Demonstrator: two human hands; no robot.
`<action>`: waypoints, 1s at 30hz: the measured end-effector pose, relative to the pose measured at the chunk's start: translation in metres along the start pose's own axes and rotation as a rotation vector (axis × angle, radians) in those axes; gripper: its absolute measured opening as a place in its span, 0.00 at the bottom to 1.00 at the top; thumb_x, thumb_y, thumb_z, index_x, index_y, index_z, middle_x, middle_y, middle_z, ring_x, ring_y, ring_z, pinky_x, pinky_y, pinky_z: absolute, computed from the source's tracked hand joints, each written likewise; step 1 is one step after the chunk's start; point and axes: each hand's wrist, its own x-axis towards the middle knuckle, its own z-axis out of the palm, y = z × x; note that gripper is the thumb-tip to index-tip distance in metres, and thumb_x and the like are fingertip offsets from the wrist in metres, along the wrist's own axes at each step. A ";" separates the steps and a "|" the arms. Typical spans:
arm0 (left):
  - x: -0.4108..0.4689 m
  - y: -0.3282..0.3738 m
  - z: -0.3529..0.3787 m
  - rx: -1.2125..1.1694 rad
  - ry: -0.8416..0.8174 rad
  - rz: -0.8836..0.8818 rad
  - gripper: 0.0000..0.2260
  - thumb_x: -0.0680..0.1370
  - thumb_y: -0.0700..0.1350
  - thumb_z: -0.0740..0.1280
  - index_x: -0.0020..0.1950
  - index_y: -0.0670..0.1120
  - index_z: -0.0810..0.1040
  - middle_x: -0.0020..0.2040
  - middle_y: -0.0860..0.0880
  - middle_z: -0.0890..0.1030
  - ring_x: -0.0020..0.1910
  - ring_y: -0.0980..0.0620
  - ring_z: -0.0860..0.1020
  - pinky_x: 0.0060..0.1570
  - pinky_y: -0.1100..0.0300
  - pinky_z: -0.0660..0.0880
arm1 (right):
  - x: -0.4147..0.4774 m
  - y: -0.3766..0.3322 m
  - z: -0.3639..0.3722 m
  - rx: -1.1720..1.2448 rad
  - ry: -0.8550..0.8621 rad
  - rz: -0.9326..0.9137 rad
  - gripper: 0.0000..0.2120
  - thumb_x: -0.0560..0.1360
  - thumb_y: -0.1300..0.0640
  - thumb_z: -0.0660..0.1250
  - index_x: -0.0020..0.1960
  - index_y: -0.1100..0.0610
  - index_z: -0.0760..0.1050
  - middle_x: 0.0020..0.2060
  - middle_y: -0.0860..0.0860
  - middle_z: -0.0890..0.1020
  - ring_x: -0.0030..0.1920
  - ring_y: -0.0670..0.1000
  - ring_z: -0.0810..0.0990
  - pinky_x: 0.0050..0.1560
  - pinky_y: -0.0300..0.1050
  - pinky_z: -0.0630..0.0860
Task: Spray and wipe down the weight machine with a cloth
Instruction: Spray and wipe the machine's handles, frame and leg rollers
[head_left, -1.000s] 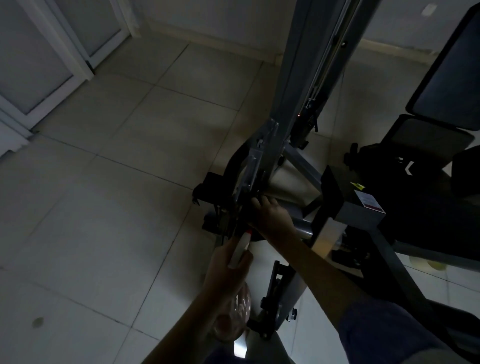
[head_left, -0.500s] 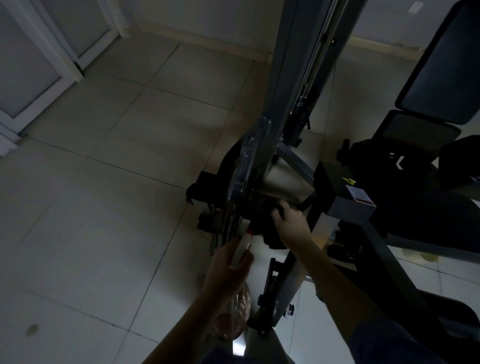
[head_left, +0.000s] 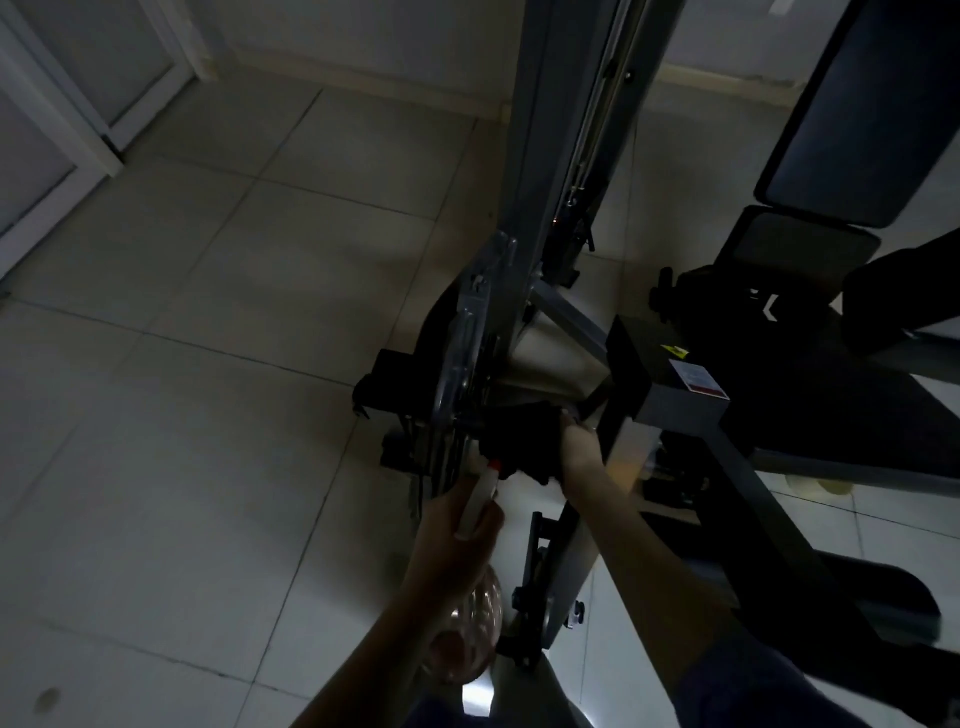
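On my feed the right arm (head_left: 639, 561) is bare from the wrist to about the elbow. There a dark blue sleeve (head_left: 753, 686) begins, loose and softly creased, and it fills the lower right corner of the view. The left arm (head_left: 374, 654) is bare along all that I can see of it. The left hand (head_left: 441, 540) and the right hand (head_left: 576, 447) are bare too. A strip of dark bluish fabric (head_left: 426, 717) shows at the bottom edge between the arms. The light is too dim for me to tell which garment it is.

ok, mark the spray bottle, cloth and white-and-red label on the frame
spray bottle (head_left: 477, 500): head view, white spray head.
cloth (head_left: 519, 441): head view, bunched dark middle.
white-and-red label (head_left: 696, 378): head view, its centre.
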 end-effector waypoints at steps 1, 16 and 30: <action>0.000 0.000 -0.001 -0.011 0.002 0.002 0.05 0.80 0.36 0.62 0.48 0.36 0.75 0.32 0.43 0.74 0.27 0.49 0.70 0.26 0.64 0.66 | -0.003 0.004 0.001 -0.031 0.026 -0.069 0.08 0.82 0.54 0.55 0.56 0.56 0.69 0.46 0.53 0.76 0.46 0.51 0.75 0.50 0.48 0.74; -0.001 -0.003 -0.005 -0.022 -0.058 -0.005 0.06 0.79 0.36 0.62 0.48 0.46 0.77 0.40 0.34 0.78 0.33 0.47 0.74 0.31 0.63 0.70 | -0.004 0.000 0.029 -0.884 0.148 -0.679 0.16 0.82 0.51 0.54 0.54 0.61 0.74 0.45 0.59 0.80 0.46 0.58 0.80 0.45 0.52 0.76; -0.007 -0.015 -0.018 0.002 -0.095 0.034 0.08 0.80 0.38 0.62 0.50 0.50 0.76 0.32 0.43 0.74 0.27 0.51 0.71 0.29 0.63 0.69 | -0.012 0.010 0.042 -1.451 -0.007 -1.001 0.25 0.80 0.43 0.47 0.62 0.56 0.73 0.56 0.56 0.76 0.56 0.58 0.75 0.53 0.51 0.71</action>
